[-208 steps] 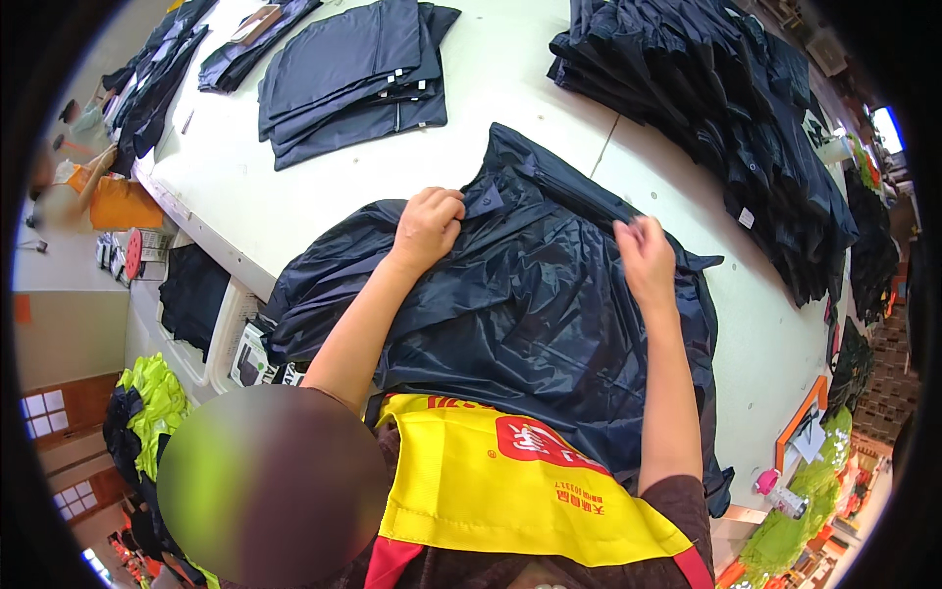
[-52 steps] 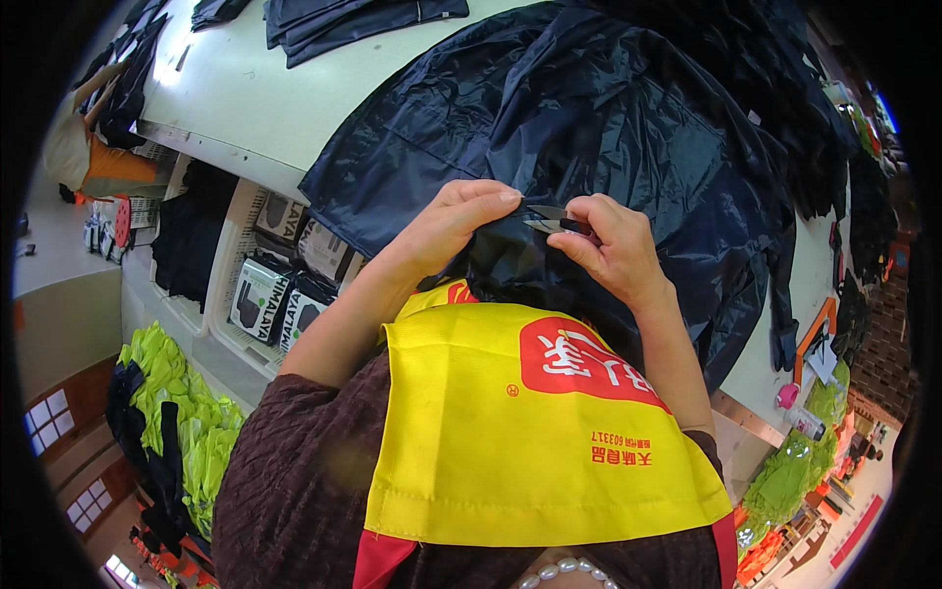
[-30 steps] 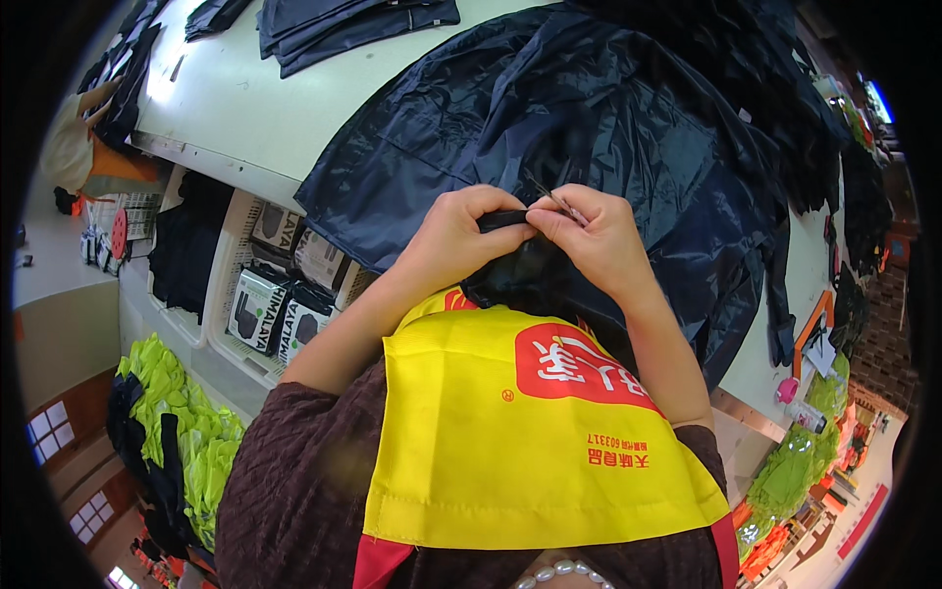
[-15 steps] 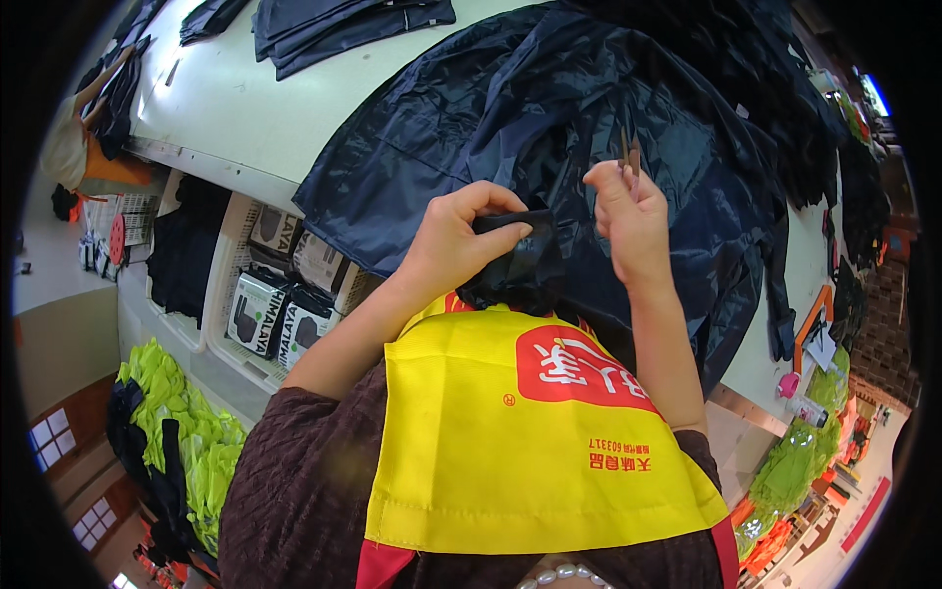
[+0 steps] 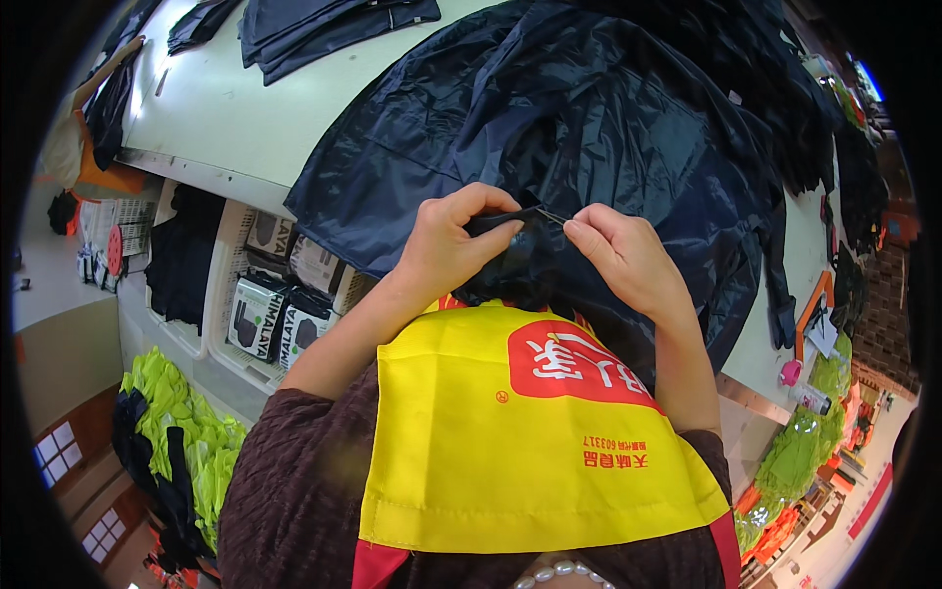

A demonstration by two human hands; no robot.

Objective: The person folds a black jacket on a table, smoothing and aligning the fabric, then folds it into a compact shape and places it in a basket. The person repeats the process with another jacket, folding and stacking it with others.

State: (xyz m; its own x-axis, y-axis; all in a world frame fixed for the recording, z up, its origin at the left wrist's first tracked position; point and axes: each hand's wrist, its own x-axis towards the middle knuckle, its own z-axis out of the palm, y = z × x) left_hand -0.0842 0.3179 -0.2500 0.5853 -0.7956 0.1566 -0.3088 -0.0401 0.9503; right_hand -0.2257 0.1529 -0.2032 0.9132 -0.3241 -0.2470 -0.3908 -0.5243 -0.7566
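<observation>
A large dark navy, shiny garment is spread in folds over the table and down toward my lap. My left hand is closed, pinching a dark edge of it between thumb and fingers. My right hand is closed around small thread snips. Their thin metal blades point left and meet the pinched edge, just beside my left fingertips. The handles are mostly hidden inside my right hand, and I cannot tell whether the blades touch a thread.
Folded dark garments lie at the back of the pale table. Under its left edge stands a white basket with packaged goods. Bright yellow-green clothing is heaped at lower left. A pink-capped bottle is at right.
My right hand has come down and left, bringing the snips from above the garment to the pinched edge. The left hand still grips the fabric in nearly the same place.
</observation>
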